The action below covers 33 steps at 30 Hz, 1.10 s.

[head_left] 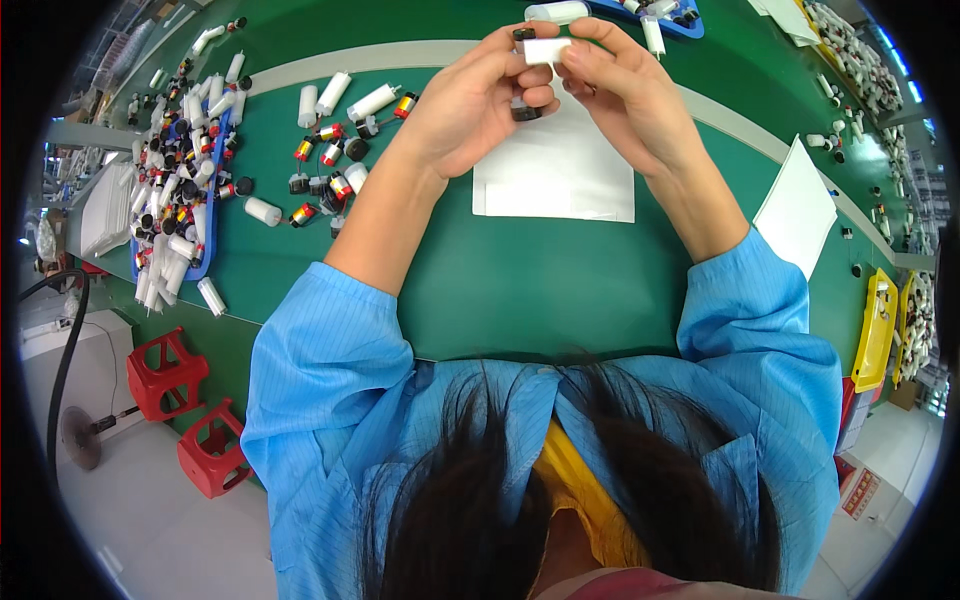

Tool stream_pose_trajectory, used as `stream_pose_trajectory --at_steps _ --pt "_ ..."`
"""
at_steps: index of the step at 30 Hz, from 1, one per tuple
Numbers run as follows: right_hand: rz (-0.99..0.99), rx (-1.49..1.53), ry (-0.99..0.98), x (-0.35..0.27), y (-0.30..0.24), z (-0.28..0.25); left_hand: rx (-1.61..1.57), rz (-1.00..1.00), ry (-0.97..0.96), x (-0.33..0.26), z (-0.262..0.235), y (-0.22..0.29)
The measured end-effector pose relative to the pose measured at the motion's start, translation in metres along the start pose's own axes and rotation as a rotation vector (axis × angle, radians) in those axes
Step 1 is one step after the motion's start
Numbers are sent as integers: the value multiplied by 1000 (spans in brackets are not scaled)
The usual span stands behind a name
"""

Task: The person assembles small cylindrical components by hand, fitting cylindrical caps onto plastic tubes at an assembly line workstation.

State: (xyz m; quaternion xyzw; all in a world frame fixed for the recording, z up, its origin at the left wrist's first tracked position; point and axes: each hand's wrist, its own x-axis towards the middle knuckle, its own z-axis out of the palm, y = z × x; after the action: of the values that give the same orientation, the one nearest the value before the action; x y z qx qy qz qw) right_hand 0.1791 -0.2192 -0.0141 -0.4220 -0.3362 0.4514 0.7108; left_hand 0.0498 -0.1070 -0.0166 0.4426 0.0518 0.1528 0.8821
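Reaching forward past the near edge of the green bench [540,290], you had both arms out in blue sleeves and your hands close together. Along the left edge sat a blue tray [210,240] heaped with white tubes and small dark and red parts; toward the right edge lay some white paper [800,210]. Between the tray and your left forearm, loose red-and-yellow parts [304,150] were scattered. At the middle, a white sheet [555,180] lay with one side facing the near edge, and your hands were above its far end.

Your left hand [465,115] was curled, thumb and fingers pinching a short white piece [545,51] by its left end. A dark cap [523,34] showed at the upper fingertip, and a dark part [525,114] was tucked by the lower fingers. Your right hand [640,105] had its thumb against the piece's right end; whether its other fingers closed on it, you could not tell. So the piece lay between your hands, its longer side crosswise, roughly along the near edge; neither hand was nearer.

Just past your fingertips lay a white tube [557,12], and farther right, toward the far edge, another blue tray [680,30].
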Motion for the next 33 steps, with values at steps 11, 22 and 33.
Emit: stream_pose_trajectory --at_steps 11,22,33 --pt "-67 -15 127 7 16 5 62 15 -53 -2 0 -6" --pt "5 -380 -87 5 -13 -6 255 -407 -179 -10 2 -1" --pt "-562 -1665 392 164 -111 -40 1890 127 653 -64 -80 82"
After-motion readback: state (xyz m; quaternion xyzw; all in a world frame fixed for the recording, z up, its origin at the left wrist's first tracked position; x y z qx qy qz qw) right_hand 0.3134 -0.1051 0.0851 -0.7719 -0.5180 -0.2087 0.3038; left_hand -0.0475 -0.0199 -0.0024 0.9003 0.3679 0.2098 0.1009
